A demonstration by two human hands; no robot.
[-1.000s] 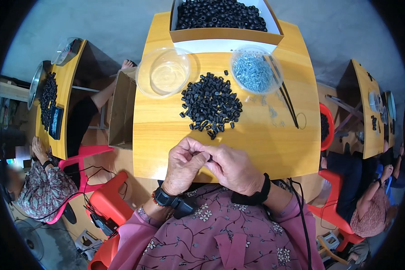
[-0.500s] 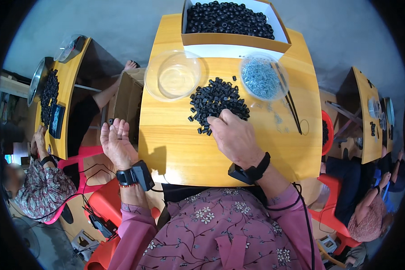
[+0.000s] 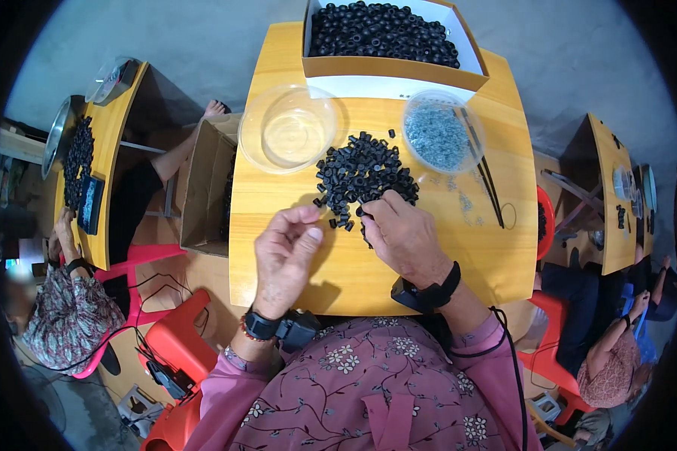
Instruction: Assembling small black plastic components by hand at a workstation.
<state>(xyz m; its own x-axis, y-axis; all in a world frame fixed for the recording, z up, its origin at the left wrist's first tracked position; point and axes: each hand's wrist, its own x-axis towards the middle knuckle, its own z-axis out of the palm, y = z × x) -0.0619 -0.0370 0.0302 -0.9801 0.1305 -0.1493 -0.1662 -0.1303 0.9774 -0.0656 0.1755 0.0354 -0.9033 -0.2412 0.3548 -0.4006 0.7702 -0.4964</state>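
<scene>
A loose heap of small black cylindrical pieces (image 3: 362,167) lies in the middle of the wooden table (image 3: 278,282). My right hand (image 3: 410,237) is at the heap's near edge, thumb and fingertips pinched on a small black cylinder (image 3: 359,211) that shows only in part. Just left of it, over the table, my left hand (image 3: 284,255) has its fingers curved and its thumb apart, and nothing shows between them. Behind the heap, a clear round bowl (image 3: 254,154) is on the left, and a clear tub of small bluish-silver pieces (image 3: 436,131) is on the right.
A cardboard box of black rounded pieces (image 3: 384,34) sits at the table's far edge. Dark thin sticks (image 3: 490,188) and scattered small bits lie beside the tub. A red basin (image 3: 549,223) and an open carton (image 3: 203,203) flank the table. Other people (image 3: 75,316) sit at side tables.
My left hand has come in from beyond the table's left edge to near the right hand. The right hand has drawn slightly back toward me from the heap.
</scene>
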